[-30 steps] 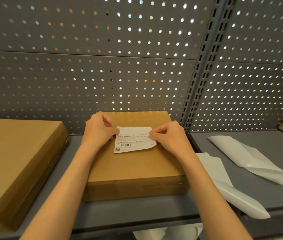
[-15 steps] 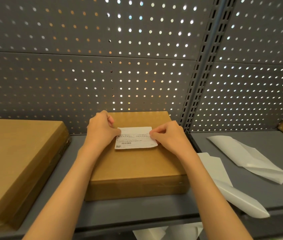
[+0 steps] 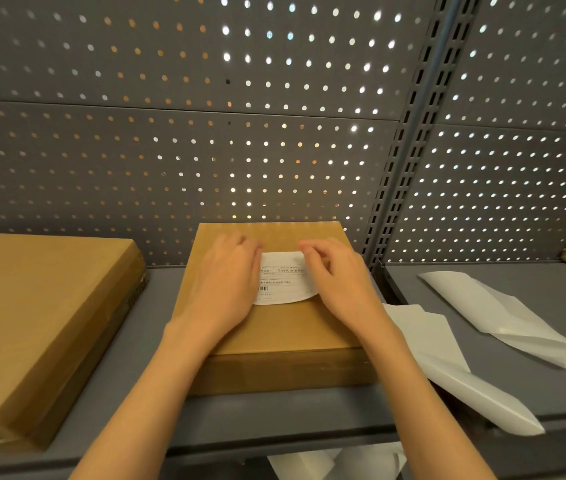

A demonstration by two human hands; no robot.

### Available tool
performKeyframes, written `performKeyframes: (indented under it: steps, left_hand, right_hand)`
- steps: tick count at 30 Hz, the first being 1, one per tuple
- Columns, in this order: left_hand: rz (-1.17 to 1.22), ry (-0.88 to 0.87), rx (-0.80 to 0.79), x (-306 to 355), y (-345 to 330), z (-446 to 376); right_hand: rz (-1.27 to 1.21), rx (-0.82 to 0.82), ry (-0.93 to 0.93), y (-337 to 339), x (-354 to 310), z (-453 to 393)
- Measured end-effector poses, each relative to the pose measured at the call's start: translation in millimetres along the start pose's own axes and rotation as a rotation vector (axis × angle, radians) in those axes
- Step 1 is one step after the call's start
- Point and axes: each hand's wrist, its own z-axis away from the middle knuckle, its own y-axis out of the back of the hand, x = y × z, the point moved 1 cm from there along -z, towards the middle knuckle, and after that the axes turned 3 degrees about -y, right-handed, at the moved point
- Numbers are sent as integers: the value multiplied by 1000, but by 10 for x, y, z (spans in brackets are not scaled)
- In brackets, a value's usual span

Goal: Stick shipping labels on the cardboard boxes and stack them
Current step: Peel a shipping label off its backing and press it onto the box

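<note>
Since the earlier frame both hands have gone from pinching the shipping label (image 3: 283, 278) by its ends to lying over it. The left hand (image 3: 222, 282) and right hand (image 3: 338, 282) press it with straightened, blurred fingers, gripping nothing. It lies between them on the cardboard box (image 3: 274, 334) under their palms, with a second box (image 3: 42, 306) well left of the left hand.

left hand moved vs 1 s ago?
Yes. The left hand has gone from pinching the shipping label's left edge to lying flat over its left part, shifted right toward the centre of the cardboard box, which stayed put.
</note>
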Motion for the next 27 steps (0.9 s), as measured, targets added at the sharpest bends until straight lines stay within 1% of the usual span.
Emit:
performKeyframes:
  steps: [3, 5, 10, 13, 16, 19, 24, 27]
  left_hand:
    - [-4, -80, -127, 75, -74, 52]
    - [-12, -99, -216, 96, -103, 66]
    - [4, -60, -354, 71, -97, 82]
    - [5, -52, -414, 47, -93, 89]
    - [-39, -50, -440, 35, -106, 95]
    - [-66, -29, -444, 15, -97, 85]
    - [-115, 38, -415, -83, -48, 65]
    - [-130, 44, -414, -122, 10, 64]
  right_hand:
    - [92, -179, 141, -52, -128, 22]
    - [161, -256, 176, -98, -159, 40]
    - [305, -353, 146, -184, -139, 60]
    - [325, -396, 101, -218, -123, 41]
    - [325, -446, 53, -230, -83, 43]
    - [351, -434, 21, -218, -31, 27]
    - [377, -369, -34, -156, 69, 0]
    - [402, -321, -60, -117, 136, 3]
